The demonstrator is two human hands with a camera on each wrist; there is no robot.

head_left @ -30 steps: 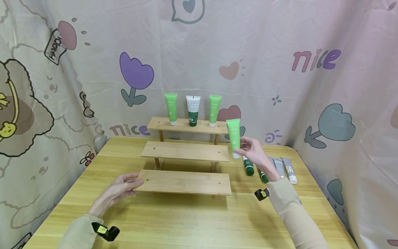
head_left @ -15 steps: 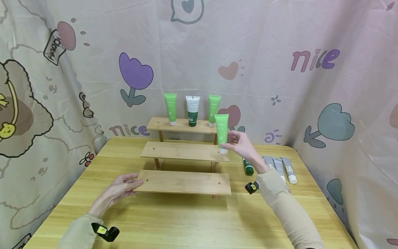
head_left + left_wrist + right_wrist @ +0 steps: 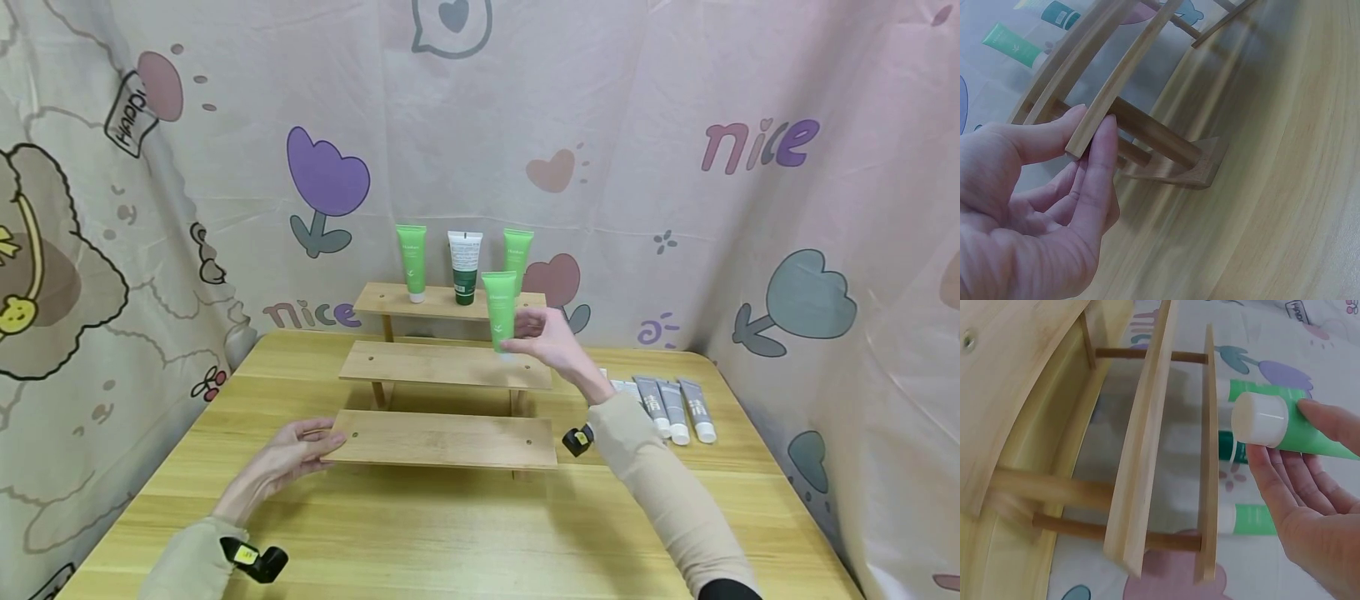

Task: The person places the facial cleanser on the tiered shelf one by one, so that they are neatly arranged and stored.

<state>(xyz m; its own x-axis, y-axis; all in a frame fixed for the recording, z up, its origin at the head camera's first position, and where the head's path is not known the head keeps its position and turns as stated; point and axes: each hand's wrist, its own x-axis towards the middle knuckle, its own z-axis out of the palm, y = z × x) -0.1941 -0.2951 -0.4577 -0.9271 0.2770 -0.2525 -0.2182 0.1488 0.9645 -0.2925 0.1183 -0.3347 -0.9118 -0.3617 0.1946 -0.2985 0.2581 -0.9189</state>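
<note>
My right hand (image 3: 551,340) pinches a light green squeeze tube (image 3: 500,310) near its white cap (image 3: 1260,419), cap down. In the head view the tube is over the right part of the middle shelf (image 3: 442,364), its cap just above the board or at it; contact I cannot tell. My left hand (image 3: 296,454) grips the left end of the bottom shelf (image 3: 450,440) of a three-step wooden rack, thumb above and fingers below in the left wrist view. On the top shelf (image 3: 382,300) stand a green tube (image 3: 412,260), a white and dark green tube (image 3: 466,267) and another green tube (image 3: 519,250).
Several grey tubes (image 3: 696,410) lie on the wooden table (image 3: 420,542) to the right of the rack, partly hidden by the right forearm. A patterned curtain (image 3: 622,100) hangs behind the table and along both sides.
My right hand has carried the green tube leftward, from beside the rack to over the middle shelf. The left hand has kept its grip on the bottom shelf.
</note>
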